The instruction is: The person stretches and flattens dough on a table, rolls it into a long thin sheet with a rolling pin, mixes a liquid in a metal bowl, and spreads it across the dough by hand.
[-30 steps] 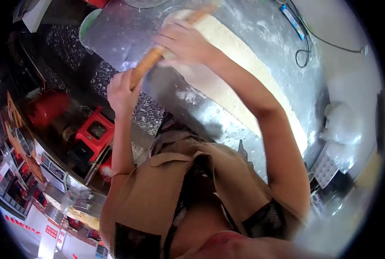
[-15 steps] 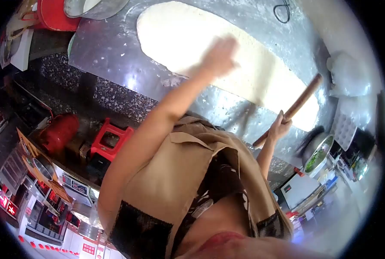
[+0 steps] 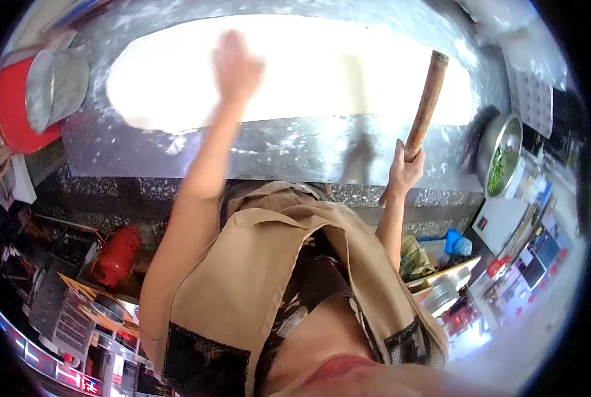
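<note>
A long, flat sheet of pale dough point(image 3: 308, 73) stretches across the floured metal worktop point(image 3: 282, 149). My left hand point(image 3: 239, 69) is over the left part of the dough, fingers stretched out and somewhat blurred; whether it touches the dough I cannot tell. Nothing shows in that hand. At the near right side, my right hand point(image 3: 406, 171) is closed around the lower part of a wooden rolling pin point(image 3: 428, 99). The pin stands up at a tilt, its upper end in front of the dough's right part. Its lower end is partly hidden by my hand and wrist.
On the right edge sits a metal bowl point(image 3: 517, 135) with chopped greens point(image 3: 500, 169). At the left stand a metal pot point(image 3: 57, 89) and a red bucket point(image 3: 14, 99). A red gas cylinder point(image 3: 118, 255) is below the counter, behind me on the left.
My view has turned, so the dough now lies nearly level. My left hand has moved towards the dough's left end. The rolling pin stays in my right hand, now more upright.
</note>
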The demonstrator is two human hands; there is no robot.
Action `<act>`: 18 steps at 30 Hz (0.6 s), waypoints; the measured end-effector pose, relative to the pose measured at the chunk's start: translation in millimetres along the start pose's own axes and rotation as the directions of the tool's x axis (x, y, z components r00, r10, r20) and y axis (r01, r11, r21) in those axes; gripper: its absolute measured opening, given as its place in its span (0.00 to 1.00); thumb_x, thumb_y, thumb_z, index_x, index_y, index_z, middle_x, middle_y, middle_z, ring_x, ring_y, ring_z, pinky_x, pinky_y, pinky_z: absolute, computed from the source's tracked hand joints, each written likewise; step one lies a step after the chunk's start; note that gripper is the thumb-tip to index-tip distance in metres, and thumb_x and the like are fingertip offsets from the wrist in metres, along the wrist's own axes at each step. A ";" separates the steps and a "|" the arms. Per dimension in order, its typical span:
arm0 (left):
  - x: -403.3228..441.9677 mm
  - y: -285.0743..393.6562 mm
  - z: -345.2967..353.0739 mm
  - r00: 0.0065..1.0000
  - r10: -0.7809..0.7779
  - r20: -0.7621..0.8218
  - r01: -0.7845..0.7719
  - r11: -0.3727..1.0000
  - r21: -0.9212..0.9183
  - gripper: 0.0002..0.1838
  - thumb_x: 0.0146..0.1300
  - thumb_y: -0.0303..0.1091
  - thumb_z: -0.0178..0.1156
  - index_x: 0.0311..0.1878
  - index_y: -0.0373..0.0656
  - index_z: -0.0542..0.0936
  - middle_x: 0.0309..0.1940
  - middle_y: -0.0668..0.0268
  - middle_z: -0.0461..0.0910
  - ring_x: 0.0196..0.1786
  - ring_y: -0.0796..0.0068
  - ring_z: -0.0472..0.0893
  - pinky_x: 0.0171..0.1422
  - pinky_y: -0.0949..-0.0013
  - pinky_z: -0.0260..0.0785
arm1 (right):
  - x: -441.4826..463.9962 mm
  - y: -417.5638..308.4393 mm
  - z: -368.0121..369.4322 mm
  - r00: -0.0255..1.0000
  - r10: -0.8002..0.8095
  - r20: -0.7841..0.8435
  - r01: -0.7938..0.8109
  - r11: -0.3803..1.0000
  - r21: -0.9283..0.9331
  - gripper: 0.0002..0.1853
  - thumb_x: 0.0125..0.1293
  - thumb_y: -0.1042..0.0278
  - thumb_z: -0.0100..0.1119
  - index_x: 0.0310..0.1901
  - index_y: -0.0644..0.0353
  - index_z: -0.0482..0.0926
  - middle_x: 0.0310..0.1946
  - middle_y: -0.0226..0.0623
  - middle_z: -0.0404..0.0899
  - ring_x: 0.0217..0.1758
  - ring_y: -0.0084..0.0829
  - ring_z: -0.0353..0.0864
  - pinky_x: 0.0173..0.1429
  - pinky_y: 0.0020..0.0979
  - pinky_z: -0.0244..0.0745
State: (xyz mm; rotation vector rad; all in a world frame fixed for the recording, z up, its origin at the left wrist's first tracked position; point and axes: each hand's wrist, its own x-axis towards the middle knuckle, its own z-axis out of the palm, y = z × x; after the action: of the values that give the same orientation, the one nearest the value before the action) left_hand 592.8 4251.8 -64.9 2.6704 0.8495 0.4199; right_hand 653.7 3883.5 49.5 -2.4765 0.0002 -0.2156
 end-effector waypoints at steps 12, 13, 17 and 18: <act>0.0 37.8 36.5 0.998 -0.051 -0.033 0.057 0.972 0.228 0.35 0.67 0.45 0.52 0.72 0.40 0.57 0.73 0.53 0.57 0.76 0.53 0.53 0.77 0.46 0.41 | 80.3 162.1 -104.1 0.976 0.212 -0.046 -0.214 0.976 -0.044 0.20 0.58 0.60 0.70 0.45 0.65 0.77 0.31 0.39 0.81 0.32 0.30 0.78 0.42 0.32 0.74; 12.5 27.9 30.9 0.962 -0.232 -0.147 0.265 0.927 0.267 0.35 0.70 0.50 0.46 0.72 0.37 0.56 0.73 0.49 0.55 0.76 0.52 0.52 0.76 0.44 0.40 | 85.9 169.7 -109.7 0.978 0.206 -0.041 -0.208 0.977 -0.054 0.20 0.58 0.61 0.70 0.46 0.65 0.77 0.32 0.39 0.81 0.32 0.29 0.78 0.42 0.31 0.74; 43.0 150.6 93.1 0.982 -0.115 -0.151 0.138 0.978 0.155 0.39 0.67 0.52 0.49 0.69 0.27 0.58 0.72 0.44 0.55 0.76 0.48 0.51 0.77 0.47 0.40 | 96.5 185.6 -120.5 0.974 0.226 -0.034 -0.227 0.974 -0.008 0.21 0.58 0.62 0.71 0.48 0.65 0.77 0.32 0.38 0.81 0.33 0.25 0.77 0.43 0.29 0.74; 43.8 212.4 118.0 0.999 -0.022 -0.040 0.023 0.999 0.032 0.39 0.64 0.50 0.52 0.69 0.28 0.59 0.71 0.44 0.56 0.76 0.50 0.52 0.78 0.49 0.41 | 98.6 187.8 -122.1 0.973 0.230 -0.028 -0.229 0.973 0.008 0.21 0.57 0.62 0.71 0.48 0.65 0.77 0.32 0.37 0.81 0.33 0.24 0.77 0.43 0.28 0.74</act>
State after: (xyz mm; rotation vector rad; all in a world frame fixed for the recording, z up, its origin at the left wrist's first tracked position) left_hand 777.6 4089.3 -85.2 2.6878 0.9047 0.4595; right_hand 742.0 3655.3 45.8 -2.4430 0.2965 -0.1510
